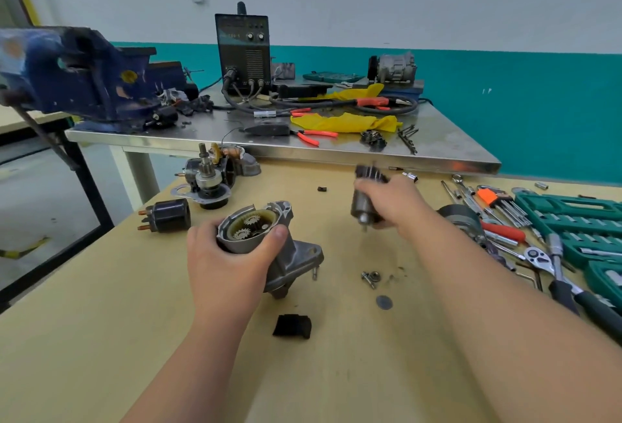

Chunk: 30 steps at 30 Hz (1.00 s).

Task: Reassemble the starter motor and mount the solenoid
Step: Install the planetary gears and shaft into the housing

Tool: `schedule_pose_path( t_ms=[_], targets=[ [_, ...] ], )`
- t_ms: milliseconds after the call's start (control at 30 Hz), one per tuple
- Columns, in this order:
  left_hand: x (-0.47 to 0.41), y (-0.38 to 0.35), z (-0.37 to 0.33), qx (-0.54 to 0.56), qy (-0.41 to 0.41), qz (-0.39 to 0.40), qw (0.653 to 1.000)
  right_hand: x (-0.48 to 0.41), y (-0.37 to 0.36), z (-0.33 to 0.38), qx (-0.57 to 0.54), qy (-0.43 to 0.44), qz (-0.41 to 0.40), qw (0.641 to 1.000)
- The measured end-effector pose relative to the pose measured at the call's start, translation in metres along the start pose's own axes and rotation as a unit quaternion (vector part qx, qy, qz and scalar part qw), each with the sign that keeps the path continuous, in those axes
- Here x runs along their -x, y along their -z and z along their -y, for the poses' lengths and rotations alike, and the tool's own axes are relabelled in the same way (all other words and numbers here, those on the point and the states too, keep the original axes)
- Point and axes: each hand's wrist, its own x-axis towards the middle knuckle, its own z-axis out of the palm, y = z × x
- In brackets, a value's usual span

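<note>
My left hand (232,254) grips the grey starter nose housing (269,241), its open end up and showing greasy planetary gears (249,225). My right hand (393,202) holds the armature (365,200) above the wooden table, shaft end pointing down toward me and somewhat blurred. The black solenoid (168,215) with copper terminals lies on its side at the left. A second partly stripped starter (210,177) stands behind it. A dark motor casing (461,217) lies to the right of my right hand.
Bolts and a washer (372,277), a grey disc (384,302) and a black rubber piece (292,326) lie near me. Ratchet, hex keys and green socket trays (572,220) fill the right. Behind is a steel bench (303,150) with a blue vise (77,76), a welder (244,50) and pliers.
</note>
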Motion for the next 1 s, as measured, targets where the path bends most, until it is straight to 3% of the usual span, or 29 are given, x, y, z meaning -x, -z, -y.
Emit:
schedule_pose_path(
  t_ms=[67,133,233,300,367,433,500,600,667,700,767,867,933,1000],
  targets=[
    [0.001,-0.001,0.001,-0.005,-0.012,0.009,1.000,0.004,-0.001,-0.014,0.203,0.020,0.010,0.979],
    [0.001,-0.003,0.001,-0.007,-0.031,0.012,0.999,0.005,-0.010,-0.024,0.319,0.046,-0.008,0.947],
    [0.002,-0.004,0.002,-0.013,-0.048,0.018,0.999,0.003,-0.008,-0.018,0.358,0.135,-0.090,0.920],
    [0.003,-0.004,0.001,-0.012,-0.043,0.021,0.999,-0.001,0.019,-0.013,0.402,0.188,-0.185,0.877],
    [0.006,-0.004,-0.003,-0.004,-0.035,0.027,0.999,-0.006,0.059,-0.017,0.481,0.126,-0.224,0.838],
    [0.010,-0.006,-0.006,0.005,-0.034,0.040,0.999,0.001,0.086,-0.029,0.512,-0.022,-0.151,0.845],
    [0.016,-0.007,-0.010,0.005,-0.047,0.060,0.997,0.008,0.090,-0.043,0.515,-0.075,-0.092,0.849],
    [0.027,-0.008,-0.016,0.005,-0.079,0.090,0.993,0.012,0.094,-0.051,0.391,-0.036,-0.098,0.915],
    [0.034,-0.008,-0.019,0.012,-0.097,0.112,0.989,0.018,0.112,-0.047,0.149,-0.079,-0.101,0.980],
    [0.037,-0.008,-0.020,0.016,-0.108,0.121,0.987,0.021,0.122,-0.047,-0.001,-0.124,-0.095,0.988],
    [0.040,-0.010,-0.021,0.021,-0.118,0.135,0.984,0.031,0.136,-0.045,-0.228,-0.172,-0.073,0.956],
    [0.041,-0.013,-0.022,0.020,-0.114,0.138,0.984,0.037,0.145,-0.035,-0.431,-0.129,-0.059,0.891],
    [0.041,-0.013,-0.020,0.017,-0.114,0.142,0.983,0.042,0.146,-0.027,-0.513,-0.094,-0.039,0.852],
    [0.041,-0.013,-0.019,0.017,-0.117,0.146,0.982,0.046,0.147,-0.021,-0.527,-0.075,-0.027,0.846]
  ],
)
